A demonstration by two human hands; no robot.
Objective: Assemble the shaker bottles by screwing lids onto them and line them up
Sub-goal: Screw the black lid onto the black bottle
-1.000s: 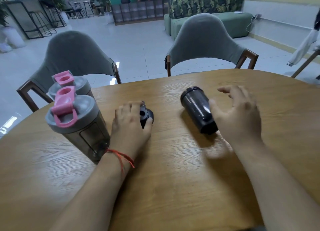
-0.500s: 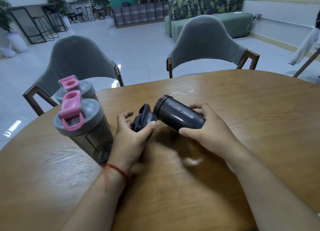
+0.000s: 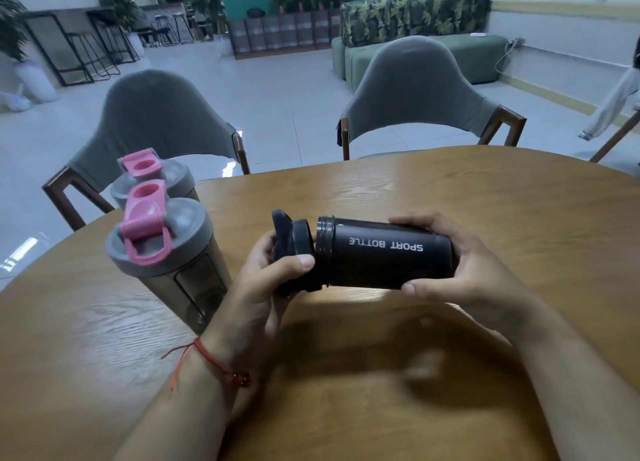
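My right hand (image 3: 464,273) grips a black shaker bottle (image 3: 381,253) marked "SPORT BOTTLE", held sideways above the table with its threaded open mouth pointing left. My left hand (image 3: 256,287) holds a black lid (image 3: 294,246) right at that mouth, slightly tilted; whether lid and thread touch I cannot tell. Two grey bottles with pink-capped lids stand upright at the left, the near one (image 3: 162,249) beside my left wrist and the far one (image 3: 152,176) directly behind it.
The round wooden table (image 3: 450,197) curves away at the far edge. Two grey chairs (image 3: 419,90) stand behind it, one at left and one at right. Beyond lie a tiled floor and a green sofa (image 3: 460,48).
Both hands picked the lid and the black bottle up off the table. They have risen toward me, and the lid has come close against the bottle's mouth.
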